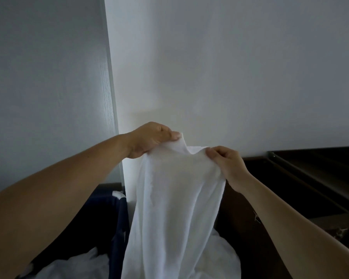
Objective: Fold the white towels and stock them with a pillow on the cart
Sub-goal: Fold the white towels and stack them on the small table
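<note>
Up against the pale wall (pixel 230 67), both bare forearms reach in from the near corners and converge at the middle of the view. The left hand (pixel 149 138) sits a little higher and farther, wrist bent, thumb pressed over the top edge of a white towel (pixel 175 208) with the fingers tucked behind the cloth. The right hand (pixel 226 166) is lower and just to the right, its thumb and curled fingers pinching the same top edge. The two grips are close together, so the edge bunches into a small peak between them.

From there the towel hangs straight down in one long, narrow drape with soft vertical folds, unfolded, its lower end running out of the near edge of the view. Behind it lies a heap of white linen (pixel 69 266), partly inside a dark blue fabric bin (pixel 117 218) on the left. Dark wooden furniture (pixel 310 178) stands on the right.
</note>
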Demonstrator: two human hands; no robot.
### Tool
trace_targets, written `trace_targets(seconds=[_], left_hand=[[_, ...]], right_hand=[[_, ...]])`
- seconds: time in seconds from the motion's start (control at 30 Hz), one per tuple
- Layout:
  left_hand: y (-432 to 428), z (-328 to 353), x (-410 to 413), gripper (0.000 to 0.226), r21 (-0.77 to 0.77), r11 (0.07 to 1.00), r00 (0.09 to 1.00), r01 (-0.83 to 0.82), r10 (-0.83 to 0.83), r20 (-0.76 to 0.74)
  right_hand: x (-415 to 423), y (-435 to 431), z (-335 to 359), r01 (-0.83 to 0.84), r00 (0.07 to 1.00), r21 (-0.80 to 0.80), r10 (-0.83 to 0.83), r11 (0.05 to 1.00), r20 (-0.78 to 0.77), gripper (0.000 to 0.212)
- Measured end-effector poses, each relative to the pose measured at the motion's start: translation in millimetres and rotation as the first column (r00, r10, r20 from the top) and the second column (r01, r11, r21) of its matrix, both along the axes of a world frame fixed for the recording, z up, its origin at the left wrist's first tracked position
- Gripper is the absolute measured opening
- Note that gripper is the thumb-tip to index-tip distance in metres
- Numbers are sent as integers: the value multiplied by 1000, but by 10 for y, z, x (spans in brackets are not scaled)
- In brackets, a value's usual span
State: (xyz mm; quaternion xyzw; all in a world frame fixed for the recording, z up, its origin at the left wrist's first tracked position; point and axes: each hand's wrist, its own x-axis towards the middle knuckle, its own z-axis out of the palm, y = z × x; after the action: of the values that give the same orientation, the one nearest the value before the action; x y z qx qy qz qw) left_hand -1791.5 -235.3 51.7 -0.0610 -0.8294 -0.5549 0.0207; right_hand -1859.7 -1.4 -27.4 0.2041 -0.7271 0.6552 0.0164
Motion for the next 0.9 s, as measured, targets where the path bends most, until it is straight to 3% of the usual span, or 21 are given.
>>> trace_targets(seconds=[0.07, 0.17, 0.3, 0.4, 0.5, 0.57, 0.63, 0.7, 0.73, 0.8, 0.9], left_hand=[[16, 8, 10, 24, 2, 1000, 1000, -10, 10, -22], [-7, 114, -61, 15, 173, 972, 960, -160, 194, -203], [-80, 360, -206, 22, 353, 868, 796, -350, 474, -376], [-257, 517, -298, 22, 391, 747, 654, -537, 662, -366], [-498, 515, -279, 21, 308, 599, 474, -739, 788, -394], [-535, 366, -215, 27, 92, 574, 475, -814, 748, -464], [-392, 177, -162, 21, -147, 692, 671, -707, 590, -450], [-126, 20, -96, 10, -222, 882, 891, -415, 344, -297], [9, -30, -62, 18, -216, 942, 954, -256, 210, -214], [187, -93, -39, 39, -111, 993, 998, 37, -44, -54], [221, -116, -20, 38, 77, 934, 920, 348, -356, 160]], right_hand=[[-44, 60, 17, 4, 1000, -7, -4, 1000, -30, 20], [-103, 158, -68, -12, 999, 62, 16, 998, -51, 20], [-121, 246, -428, -222, 973, 159, 209, 962, 97, 21], [-149, 317, -676, -325, 937, 261, 274, 909, 215, 30], [-225, 471, -725, -172, 970, 158, 139, 972, 200, 30], [-225, 504, -544, -109, 982, 62, 98, 992, 161, 28], [-199, 405, -222, -105, 994, 106, 103, 989, 31, 31], [-142, 227, 145, -79, 978, 285, 130, 955, -164, 41], [-95, 136, 318, -64, 956, 386, 168, 920, -242, 40], [-11, 22, 574, -64, 919, 513, 251, 856, -305, 31], [101, 28, 736, -84, 900, 603, 320, 794, -297, 32]])
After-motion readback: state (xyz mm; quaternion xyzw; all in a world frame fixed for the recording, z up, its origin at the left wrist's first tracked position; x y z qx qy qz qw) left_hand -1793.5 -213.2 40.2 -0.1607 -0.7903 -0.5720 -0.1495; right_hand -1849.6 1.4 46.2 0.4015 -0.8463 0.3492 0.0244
